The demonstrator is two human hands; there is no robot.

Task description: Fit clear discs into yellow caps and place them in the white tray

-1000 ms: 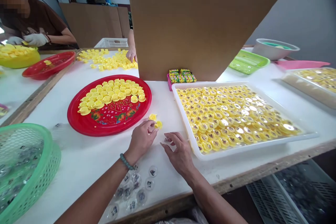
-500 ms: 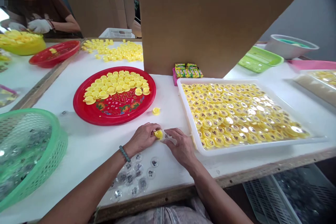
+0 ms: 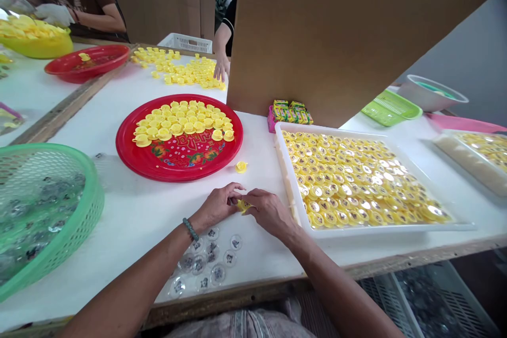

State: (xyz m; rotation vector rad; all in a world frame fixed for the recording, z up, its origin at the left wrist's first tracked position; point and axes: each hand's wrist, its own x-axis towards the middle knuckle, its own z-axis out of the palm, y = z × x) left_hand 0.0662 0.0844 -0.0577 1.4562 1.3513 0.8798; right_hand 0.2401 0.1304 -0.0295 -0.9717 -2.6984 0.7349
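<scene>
Both hands meet over the white table. My left hand (image 3: 217,208), with a beaded bracelet at its wrist, grips the left side of a small yellow cup piece (image 3: 243,206). From the right, the fingers of my right hand (image 3: 270,212) close on the same piece and partly cover it. A single yellow cup (image 3: 241,167) lies just beyond them. Clear round discs with dark prints (image 3: 217,273) are spread below my left hand. Farther left, a red tray (image 3: 178,173) holds many yellow cups. At the right stands a white tray (image 3: 380,231) of yellow cups topped with printed discs.
A green basket (image 3: 89,195) of clear discs is at left. A pink box (image 3: 271,119) of small packets stands by the cardboard panel (image 3: 317,37). Another person's hand (image 3: 222,67) is over loose yellow cups; a gloved person (image 3: 79,5) sits at upper left.
My right hand has moved in from beside the yellow piece and now holds it too, covering part of it. Another person's arm has appeared beside the cardboard. The camera view has shifted slightly.
</scene>
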